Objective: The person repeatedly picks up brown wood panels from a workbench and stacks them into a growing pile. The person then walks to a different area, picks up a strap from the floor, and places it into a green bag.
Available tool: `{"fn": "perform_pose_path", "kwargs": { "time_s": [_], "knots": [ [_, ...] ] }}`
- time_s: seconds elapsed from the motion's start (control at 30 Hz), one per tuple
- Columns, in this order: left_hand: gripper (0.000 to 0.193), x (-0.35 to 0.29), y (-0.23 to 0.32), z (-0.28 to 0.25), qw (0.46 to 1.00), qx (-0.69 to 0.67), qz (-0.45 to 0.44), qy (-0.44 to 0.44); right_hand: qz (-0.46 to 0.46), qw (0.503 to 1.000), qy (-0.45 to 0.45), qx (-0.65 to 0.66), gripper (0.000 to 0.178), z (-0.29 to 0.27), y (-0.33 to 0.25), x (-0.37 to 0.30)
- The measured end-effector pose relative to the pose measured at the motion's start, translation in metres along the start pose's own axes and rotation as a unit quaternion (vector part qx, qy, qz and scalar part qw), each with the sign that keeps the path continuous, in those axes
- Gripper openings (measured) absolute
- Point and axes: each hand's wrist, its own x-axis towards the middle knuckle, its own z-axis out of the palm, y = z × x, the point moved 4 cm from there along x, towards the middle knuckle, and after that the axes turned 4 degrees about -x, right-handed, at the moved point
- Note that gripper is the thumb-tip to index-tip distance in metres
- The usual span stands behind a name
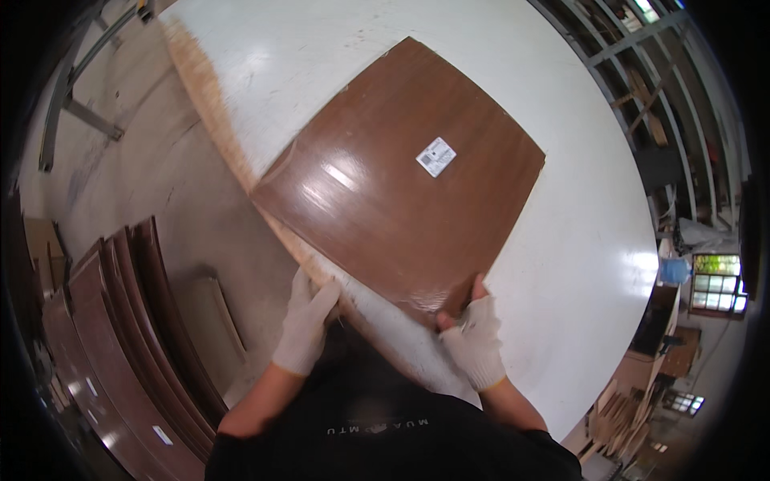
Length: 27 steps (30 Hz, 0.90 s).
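Observation:
A brown wood-look panel (377, 208) with a glossy, film-like surface lies tilted across the white tabletop (569, 264). A white label (435, 157) is stuck on its upper face. My right hand (475, 337), in a white glove with bare fingertips, grips the panel's near right corner, where the shiny surface looks wrinkled. Gloved in white too, my left hand (309, 313) is at the worn table edge, just off the panel's near left side. Its fingers are bent, and what they close on is hidden.
Several curved brown panels (120, 337) lean upright at the lower left beside a flat board (210, 321). A metal frame (72, 96) stands on the floor at the upper left. Metal racking (642, 48) runs along the far right, with a blue water bottle (675, 271) below.

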Motion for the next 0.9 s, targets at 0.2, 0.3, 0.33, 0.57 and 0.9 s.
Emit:
{"fn": "perform_pose_path", "kwargs": {
  "time_s": [0.2, 0.3, 0.33, 0.57, 0.9],
  "knots": [
    [0.067, 0.012, -0.019, 0.018, 0.988, -0.095, 0.120, -0.014, -0.147, 0.977, 0.134, -0.070, 0.045, -0.089, 0.016, 0.152],
    [0.072, 0.014, -0.025, 0.024, 0.987, -0.029, 0.142, 0.070, 0.024, 0.997, 0.049, -0.056, 0.049, -0.082, 0.014, 0.281],
    [0.079, 0.013, -0.025, 0.027, 0.985, 0.011, 0.126, 0.114, -0.073, 0.985, 0.026, -0.154, 0.054, -0.068, -0.003, 0.303],
    [0.049, -0.034, 0.000, -0.016, 0.980, -0.189, 0.036, 0.058, -0.066, 0.992, 0.007, -0.105, 0.044, -0.044, -0.012, 0.217],
    [0.052, -0.073, -0.029, -0.114, 0.972, -0.215, 0.090, 0.036, -0.012, 0.966, -0.199, 0.167, 0.065, -0.023, -0.021, 0.159]
  ]
}}
